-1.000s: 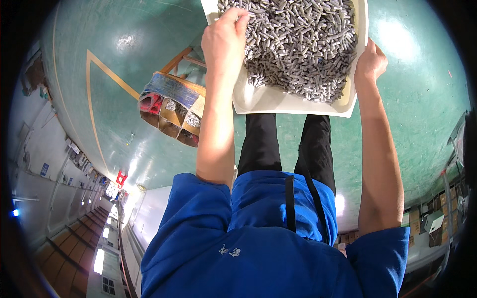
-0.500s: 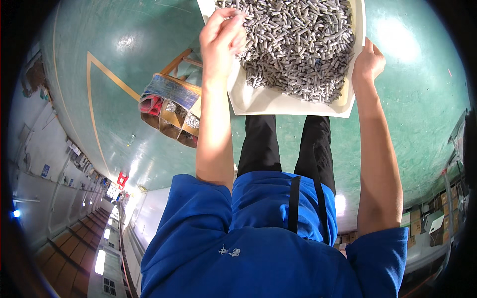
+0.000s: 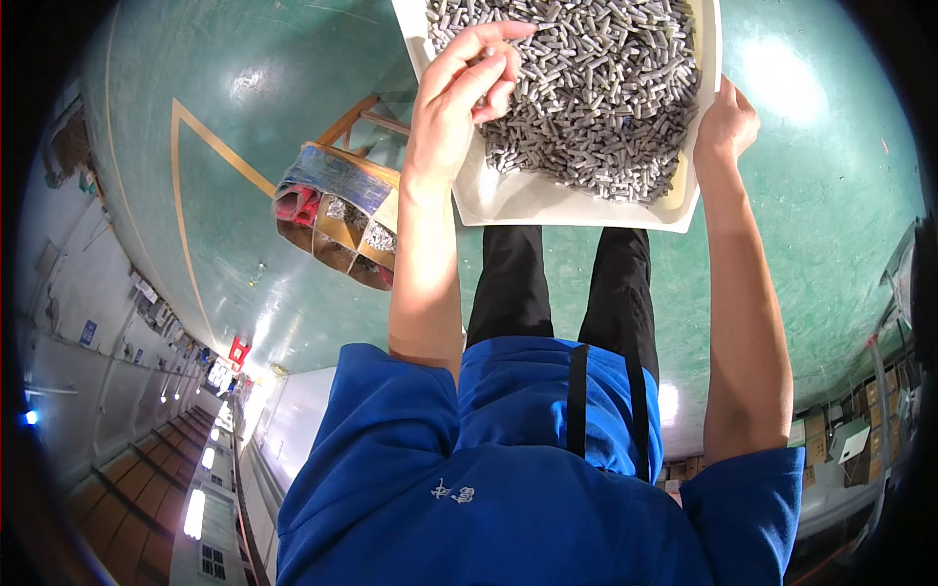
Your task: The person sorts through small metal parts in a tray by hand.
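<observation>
A cream-white plastic tray [image 3: 576, 211] is full of small grey metal pins [image 3: 606, 107], heaped loosely. My left hand [image 3: 469, 83] hovers over the tray's left side. Its index finger stretches across the pins while the thumb and other fingers curl in; a small pale bit shows between them, too small to name. On the right side, my right hand [image 3: 728, 122] grips the tray's rim, its fingers partly hidden behind the wall.
Left of the tray stands a wooden stool [image 3: 347, 122] beside a divided box [image 3: 337, 230] holding red cloth and small metal pieces. Yellow lines [image 3: 176, 166] mark the green floor. Cardboard boxes [image 3: 870, 420] sit at the far right.
My left hand has shifted slightly right and down over the pins, and its index finger has stretched out from a pinch. My right hand keeps its hold on the tray.
</observation>
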A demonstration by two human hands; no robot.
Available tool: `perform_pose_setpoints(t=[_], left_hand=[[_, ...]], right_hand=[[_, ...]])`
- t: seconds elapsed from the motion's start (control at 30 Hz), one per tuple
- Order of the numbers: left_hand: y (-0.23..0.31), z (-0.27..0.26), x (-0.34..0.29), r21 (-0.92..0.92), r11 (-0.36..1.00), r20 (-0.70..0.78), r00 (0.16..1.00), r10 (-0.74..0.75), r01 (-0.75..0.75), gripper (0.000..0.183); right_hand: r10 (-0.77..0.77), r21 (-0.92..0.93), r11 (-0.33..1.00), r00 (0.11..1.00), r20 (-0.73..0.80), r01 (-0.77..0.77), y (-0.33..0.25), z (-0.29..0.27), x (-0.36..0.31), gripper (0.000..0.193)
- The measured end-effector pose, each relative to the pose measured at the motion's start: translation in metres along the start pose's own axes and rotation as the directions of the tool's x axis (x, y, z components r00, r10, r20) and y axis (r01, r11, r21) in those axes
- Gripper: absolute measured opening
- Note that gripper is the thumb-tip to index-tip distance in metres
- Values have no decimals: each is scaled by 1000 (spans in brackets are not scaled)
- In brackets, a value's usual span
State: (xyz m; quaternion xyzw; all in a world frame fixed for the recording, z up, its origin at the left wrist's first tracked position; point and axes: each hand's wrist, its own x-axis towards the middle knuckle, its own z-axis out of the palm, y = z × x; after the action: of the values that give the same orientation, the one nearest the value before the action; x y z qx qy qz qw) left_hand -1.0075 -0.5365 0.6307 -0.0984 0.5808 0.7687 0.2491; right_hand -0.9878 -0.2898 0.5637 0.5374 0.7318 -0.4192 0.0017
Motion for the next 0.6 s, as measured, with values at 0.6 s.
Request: perform_pose_setpoints(t=[0.6], left_hand=[[16,52,-18,-268,963,113,992,63,-31,23]], right_hand=[[-5,-6,1000,1000,9,5,-1,-6,3,32]])
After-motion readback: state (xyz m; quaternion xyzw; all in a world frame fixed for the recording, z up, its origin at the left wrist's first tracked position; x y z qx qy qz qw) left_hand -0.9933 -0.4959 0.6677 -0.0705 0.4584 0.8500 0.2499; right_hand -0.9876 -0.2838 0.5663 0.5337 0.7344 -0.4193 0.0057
